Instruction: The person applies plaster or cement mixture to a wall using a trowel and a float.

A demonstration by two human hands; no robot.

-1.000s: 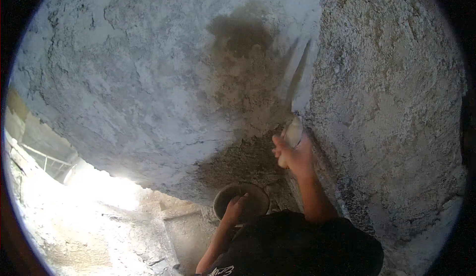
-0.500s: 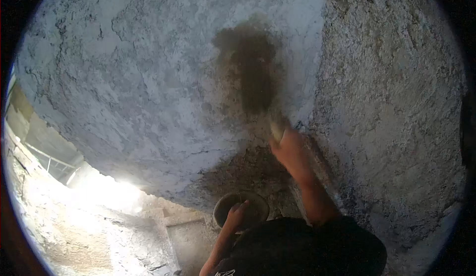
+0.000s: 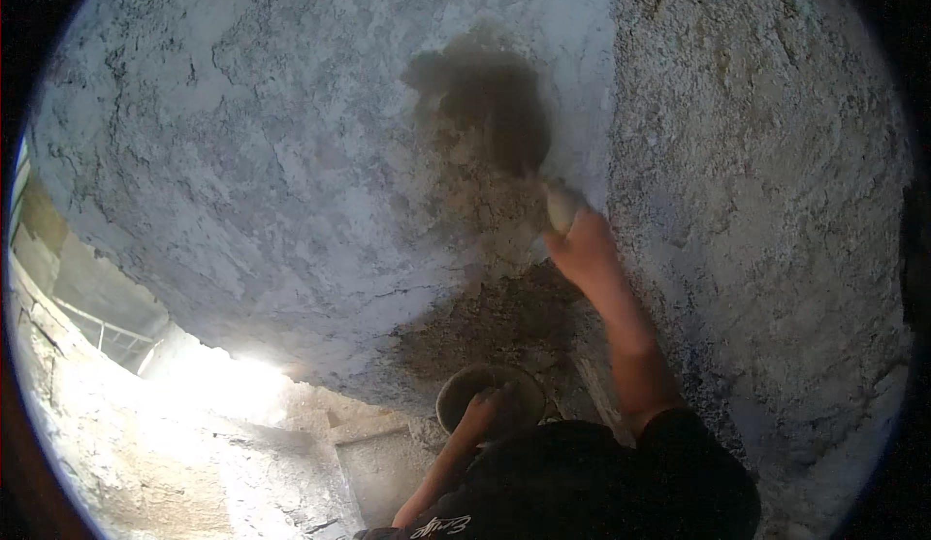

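Note:
My right hand [image 3: 584, 244] is closed around a hand tool [image 3: 561, 207] with a pale handle, held up against the rough grey wall [image 3: 291, 152]. Motion blurs the tool, and its working end merges with a dark, damp-looking patch [image 3: 495, 104] on the wall, so I cannot tell its exact kind. Lower down, my left hand [image 3: 488, 412] grips the near side of a round bowl [image 3: 446, 399], close to my body. The bowl's inside is dark, and its contents cannot be made out.
Another dark brown area [image 3: 485, 327] lies on the wall just above the bowl. To the right, the wall surface [image 3: 776, 152] is coarser and browner. At lower left, past the wall's broken edge, are bright light, a pale rough surface [image 3: 145, 472] and a metal railing [image 3: 102, 327].
My right hand and the tool have moved up and a little right along the wall. The bowl and left hand appear slightly further right, with the view itself shifted a little.

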